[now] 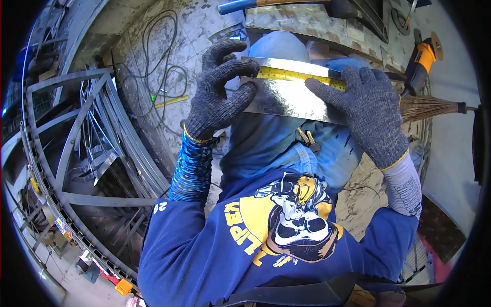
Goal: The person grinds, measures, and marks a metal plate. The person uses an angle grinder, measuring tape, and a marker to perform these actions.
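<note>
"Metal, and thin by the look of it. How would that sheet point(289, 100) handle?"

"Probably light and fairly stiff, though it may flex along its length. Its smooth face is likely slippery; the knitted gloves point(377, 120) should help. The cut edges could be sharp. Best held at the two short ends, thumb on the face and fingers behind."

"Where is it?"

"Over the thighs of the blue jeans point(245, 143), with a yellow tape measure point(281, 75) stretched along its far side."

"And the hands?"

"The right hand point(372, 107) appears to grasp the sheet's right end, its thumb laid on the tape; what the palm covers is hidden. The left hand point(220, 97) has forefinger and thumb at the left end, the other fingers loosely curled. Whether it pinches anything, one cannot tell."

"How does the sheet look?"

"Silvery and roughly rectangular, glaring white toward the middle and right, duller grey-brown at the left, with mottled reflections. Its long near edge runs clean, sloping gently down to the right."
</note>
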Demonstrator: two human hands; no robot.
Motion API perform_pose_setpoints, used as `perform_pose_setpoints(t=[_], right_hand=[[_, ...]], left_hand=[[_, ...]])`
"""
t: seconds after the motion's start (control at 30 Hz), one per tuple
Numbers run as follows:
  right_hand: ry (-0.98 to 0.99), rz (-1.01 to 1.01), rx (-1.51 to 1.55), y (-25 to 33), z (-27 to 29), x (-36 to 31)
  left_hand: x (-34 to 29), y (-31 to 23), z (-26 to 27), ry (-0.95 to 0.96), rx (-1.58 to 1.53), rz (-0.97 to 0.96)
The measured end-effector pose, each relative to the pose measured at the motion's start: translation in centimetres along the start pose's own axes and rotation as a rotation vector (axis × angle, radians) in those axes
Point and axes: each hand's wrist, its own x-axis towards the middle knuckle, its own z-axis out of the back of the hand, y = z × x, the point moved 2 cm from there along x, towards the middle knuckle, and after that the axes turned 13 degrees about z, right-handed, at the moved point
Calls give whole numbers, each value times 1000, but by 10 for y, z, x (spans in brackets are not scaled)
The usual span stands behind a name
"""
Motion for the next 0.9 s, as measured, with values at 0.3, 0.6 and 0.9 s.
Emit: perform_pose_setpoints(t=[0.3, 0.6, 0.9], right_hand=[[37, -2, -14, -1, -4, -1], [48, -9, -47, -1, -3, -1], [104, -47, 23, 1, 0, 1]], left_hand=[[2, -2, 2, -59, -105, 5], [2, 15, 2, -130, -124, -26], [2, 13, 0, -148, -66, -52]])
